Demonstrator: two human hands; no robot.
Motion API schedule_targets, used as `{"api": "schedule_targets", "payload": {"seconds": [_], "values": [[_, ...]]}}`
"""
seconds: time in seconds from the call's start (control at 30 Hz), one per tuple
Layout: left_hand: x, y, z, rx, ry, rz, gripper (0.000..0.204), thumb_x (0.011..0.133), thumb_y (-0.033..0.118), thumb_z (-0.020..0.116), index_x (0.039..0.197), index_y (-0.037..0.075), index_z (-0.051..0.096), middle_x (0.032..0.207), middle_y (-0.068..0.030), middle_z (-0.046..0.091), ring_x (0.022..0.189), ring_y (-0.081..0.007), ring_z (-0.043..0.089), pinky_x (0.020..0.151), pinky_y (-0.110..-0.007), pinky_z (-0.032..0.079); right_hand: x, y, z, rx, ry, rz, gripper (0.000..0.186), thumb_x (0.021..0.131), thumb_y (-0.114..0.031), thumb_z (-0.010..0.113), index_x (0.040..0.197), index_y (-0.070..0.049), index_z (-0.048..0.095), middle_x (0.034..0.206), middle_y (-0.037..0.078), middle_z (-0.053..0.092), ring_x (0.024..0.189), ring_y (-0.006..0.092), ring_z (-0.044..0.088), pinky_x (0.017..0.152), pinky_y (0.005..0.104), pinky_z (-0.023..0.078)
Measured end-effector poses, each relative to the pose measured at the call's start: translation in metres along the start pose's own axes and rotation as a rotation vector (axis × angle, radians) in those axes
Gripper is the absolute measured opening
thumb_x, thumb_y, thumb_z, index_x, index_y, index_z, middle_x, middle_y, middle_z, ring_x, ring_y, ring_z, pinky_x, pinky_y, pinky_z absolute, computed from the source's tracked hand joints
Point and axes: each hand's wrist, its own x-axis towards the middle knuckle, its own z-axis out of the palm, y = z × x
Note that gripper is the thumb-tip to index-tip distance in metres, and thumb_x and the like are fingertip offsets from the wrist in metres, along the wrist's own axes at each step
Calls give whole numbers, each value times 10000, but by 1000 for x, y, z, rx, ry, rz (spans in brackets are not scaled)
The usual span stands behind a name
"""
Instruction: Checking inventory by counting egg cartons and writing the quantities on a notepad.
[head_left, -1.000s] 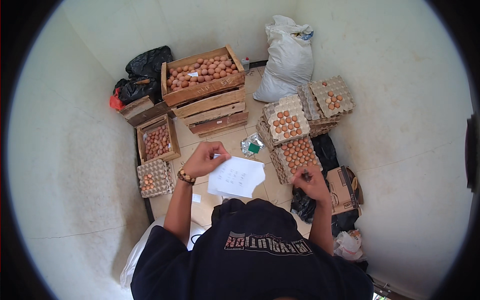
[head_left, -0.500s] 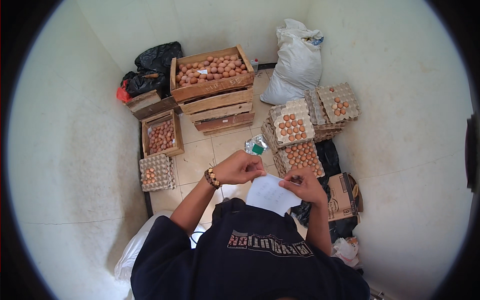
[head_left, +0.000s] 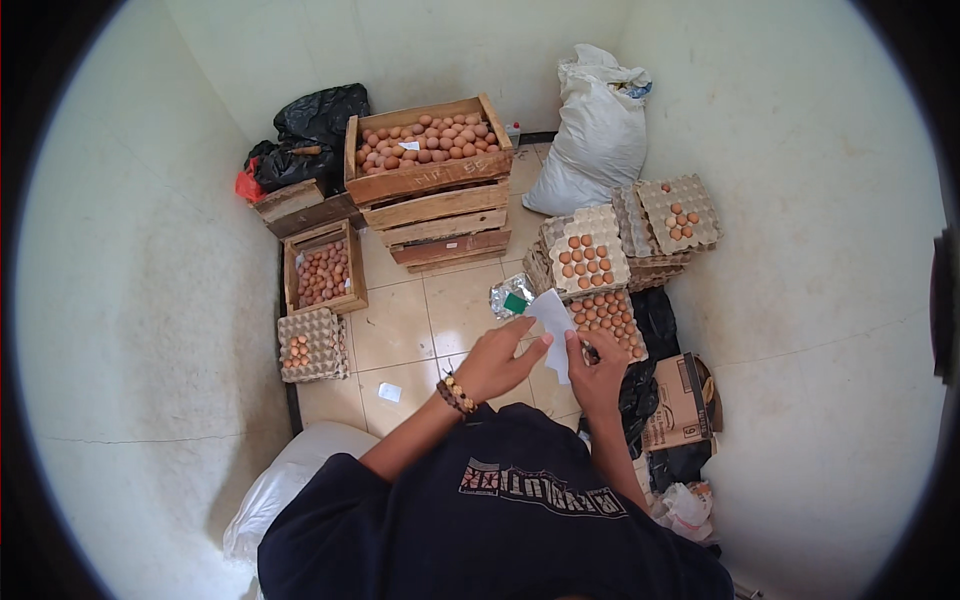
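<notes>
Right hand (head_left: 597, 370): thumb and fingers clamped on a white paper (head_left: 556, 318), held out ahead of the dark shirt (head_left: 500, 535), above the tiled floor (head_left: 392, 318). Left hand (head_left: 498, 360): thumb and forefinger spread at the paper's left edge; contact cannot be told. Braided bracelet (head_left: 456, 394) on the left wrist. Just beyond the paper, crumpled foil (head_left: 506, 292) with a green piece (head_left: 515, 304). To the right, stacked egg trays (head_left: 560, 224) bearing brown eggs (head_left: 601, 318). Farther off, left, an egg-filled wooden crate (head_left: 430, 178) tops a stack.
</notes>
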Motion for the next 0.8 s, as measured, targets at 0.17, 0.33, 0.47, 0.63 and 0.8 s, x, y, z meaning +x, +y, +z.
{"api": "schedule_targets", "payload": {"seconds": [0.17,0.33,0.47,0.63,0.8], "values": [[2,-18,29,-201,236,61,717,983,527,388,1276,-124,450,1125,-358,561,1056,-406,585,949,-413,442,-11,-14,20,109,-18,-49,51,807,-30,711,857,-26,708,724,47,573,578,113,548,494,242,393],[19,-44,21,-760,105,-187,561,996,470,419,1044,-75,544,848,-176,634,704,-196,644,635,-327,528,-20,-15,38,15,-231,-223,195,723,30,686,908,-29,707,749,67,588,614,176,600,532,284,461],[24,-59,29,-1048,379,-320,462,1009,399,416,1105,-42,514,891,-110,618,696,-164,633,489,-262,491,-27,-16,51,-24,-289,-214,213,706,-40,694,918,-55,701,796,60,604,645,257,623,573,356,491],[27,-85,17,-1373,418,-314,464,1027,326,335,1250,-66,443,1150,-192,592,1005,-299,636,812,-409,564,-27,-21,54,-149,-407,-269,139,708,-59,694,846,-49,697,767,65,619,648,253,637,564,339,493],[38,-133,-16,-1652,725,-110,419,1034,310,329,1268,-18,444,1206,-169,581,1080,-293,617,904,-460,534,-32,-18,57,-49,-438,-288,47,719,-87,667,757,-65,650,721,75,582,603,279,608,544,376,480]]}}
